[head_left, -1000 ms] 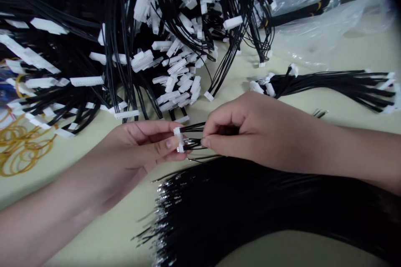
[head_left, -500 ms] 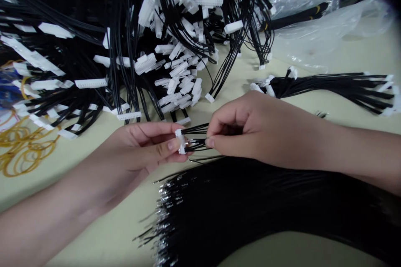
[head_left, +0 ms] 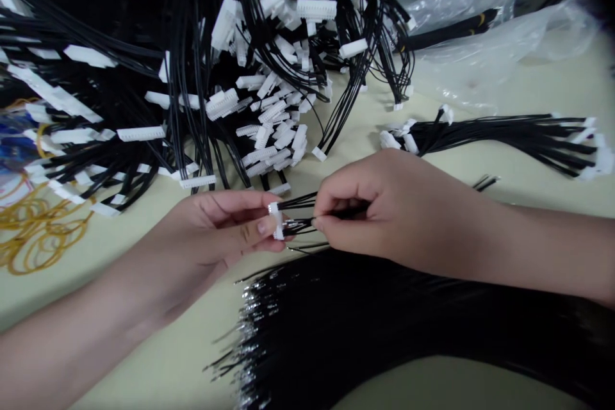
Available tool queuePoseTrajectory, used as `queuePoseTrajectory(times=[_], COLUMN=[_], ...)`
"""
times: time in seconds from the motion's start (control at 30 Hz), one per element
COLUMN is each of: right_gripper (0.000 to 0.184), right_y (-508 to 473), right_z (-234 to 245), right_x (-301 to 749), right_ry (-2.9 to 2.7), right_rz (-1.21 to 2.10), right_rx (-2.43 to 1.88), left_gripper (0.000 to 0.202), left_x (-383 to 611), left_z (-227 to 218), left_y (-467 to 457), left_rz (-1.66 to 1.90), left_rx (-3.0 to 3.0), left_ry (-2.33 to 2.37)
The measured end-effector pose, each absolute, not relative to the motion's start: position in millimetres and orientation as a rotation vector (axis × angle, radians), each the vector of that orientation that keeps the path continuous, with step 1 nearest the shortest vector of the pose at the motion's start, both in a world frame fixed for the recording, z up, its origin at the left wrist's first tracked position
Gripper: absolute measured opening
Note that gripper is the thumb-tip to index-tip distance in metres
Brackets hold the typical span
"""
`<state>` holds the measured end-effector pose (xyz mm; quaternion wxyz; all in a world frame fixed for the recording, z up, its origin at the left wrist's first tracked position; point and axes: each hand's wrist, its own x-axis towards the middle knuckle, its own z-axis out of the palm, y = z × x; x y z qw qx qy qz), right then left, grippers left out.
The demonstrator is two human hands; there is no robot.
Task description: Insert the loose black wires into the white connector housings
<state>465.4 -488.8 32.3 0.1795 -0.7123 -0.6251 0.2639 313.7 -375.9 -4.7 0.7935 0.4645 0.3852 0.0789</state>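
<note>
A small white connector housing is pinched between the thumb and fingers of my left hand. Several black wires run from its right side toward my right hand. The fingers of my right hand are closed on black wires a short way from the housing. Metal tips show on some wire ends by the housing; whether each sits inside it I cannot tell. Just below both hands lies a thick bundle of loose black wires, with bare metal terminals at its left end.
A big heap of black wire harnesses with white connectors fills the back and left. Yellow rubber bands lie at the left edge. Another harness bundle rests at the right, with a clear plastic bag behind it.
My right hand has shifted very slightly left, closer to the housing. Wire ends now stick out farther behind the right wrist. The left hand keeps its pinch on the housing.
</note>
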Motion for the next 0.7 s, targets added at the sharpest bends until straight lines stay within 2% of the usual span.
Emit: queuePoseTrajectory(times=[0.2, 0.57, 0.7], right_gripper=[0.015, 0.018, 0.016], right_y=[-490.8, -489.5, -489.9], right_z=[25.5, 27.1, 23.1], right_x=[467.5, 466.4, 466.8], right_ry=[-1.889, -1.926, -1.942], right_rz=[0.521, 0.620, 0.530], right_rx=[-1.935, -1.943, -1.873], left_gripper=[0.030, 0.031, 0.028], left_x=[311.0, 309.9, 310.2], left_z=[-6.1, -7.3, -6.5], left_y=[-375.8, -372.2, -374.3], left_rz=[0.132, 0.125, 0.122], left_rx=[1.057, 1.105, 1.096], left_ry=[0.844, 0.834, 0.817])
